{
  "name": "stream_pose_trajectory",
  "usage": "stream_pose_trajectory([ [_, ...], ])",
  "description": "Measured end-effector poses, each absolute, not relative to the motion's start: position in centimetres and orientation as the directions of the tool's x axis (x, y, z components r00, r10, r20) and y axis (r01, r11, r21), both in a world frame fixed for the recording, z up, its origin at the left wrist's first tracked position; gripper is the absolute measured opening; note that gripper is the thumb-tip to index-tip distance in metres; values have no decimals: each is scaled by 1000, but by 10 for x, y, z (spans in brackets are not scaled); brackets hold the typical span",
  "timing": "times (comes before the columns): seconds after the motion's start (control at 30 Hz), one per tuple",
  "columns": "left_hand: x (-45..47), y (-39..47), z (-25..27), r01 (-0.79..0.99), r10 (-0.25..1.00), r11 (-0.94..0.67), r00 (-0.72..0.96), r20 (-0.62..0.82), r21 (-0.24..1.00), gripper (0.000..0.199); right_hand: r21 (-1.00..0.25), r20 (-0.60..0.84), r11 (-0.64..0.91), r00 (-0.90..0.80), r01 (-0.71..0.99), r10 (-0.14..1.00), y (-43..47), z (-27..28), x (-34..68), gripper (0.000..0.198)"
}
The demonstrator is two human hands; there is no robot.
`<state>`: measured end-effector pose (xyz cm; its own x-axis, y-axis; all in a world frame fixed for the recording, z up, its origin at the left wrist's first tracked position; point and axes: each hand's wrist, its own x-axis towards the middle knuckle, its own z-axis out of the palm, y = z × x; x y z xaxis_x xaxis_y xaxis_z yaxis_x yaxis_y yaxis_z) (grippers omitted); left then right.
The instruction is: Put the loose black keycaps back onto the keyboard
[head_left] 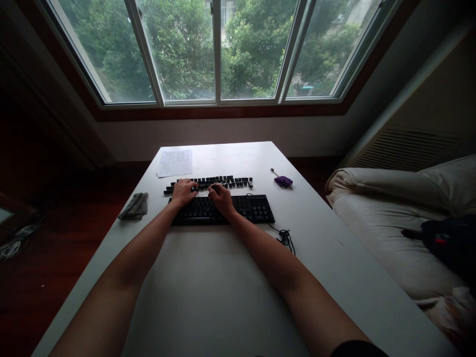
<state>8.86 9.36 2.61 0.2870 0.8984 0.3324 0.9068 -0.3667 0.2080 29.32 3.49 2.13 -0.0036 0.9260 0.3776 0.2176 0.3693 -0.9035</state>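
A black keyboard lies on the white table, its cable bunched at the right. Behind it stand rows of loose black keycaps. My left hand rests over the keyboard's upper left edge and the nearest keycaps, fingers bent and thumb apart, with nothing visible in it. My right hand is above the keyboard's middle, fingers pinched round a thin wire tool that looks like a keycap puller. Its thin wires point left, toward my left thumb. My hands hide part of the keys beneath.
Printed paper lies at the table's far left, and a grey cloth at the left edge. To the right are a purple cloth item and a small brush. A pale sofa stands right of the table.
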Motion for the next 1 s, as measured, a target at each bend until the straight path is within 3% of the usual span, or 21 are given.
stream_pose_trajectory([
  [0.17, 102, 78, 25, 896, 890, -374, 273, 364, 241, 20, -904, 390, 385, -14, 187, 921, 35, 22, 293, 35],
  [0.53, 105, 41, 27, 860, 868, -434, 319, 380, 269, 19, -894, 393, 399, -70, 202, 917, 38, 17, 291, 29],
  [1.0, 103, 26, 25, 823, 858, -479, 366, 362, 305, 18, -805, 446, 466, -143, 368, 884, 32, 24, 293, 32],
])
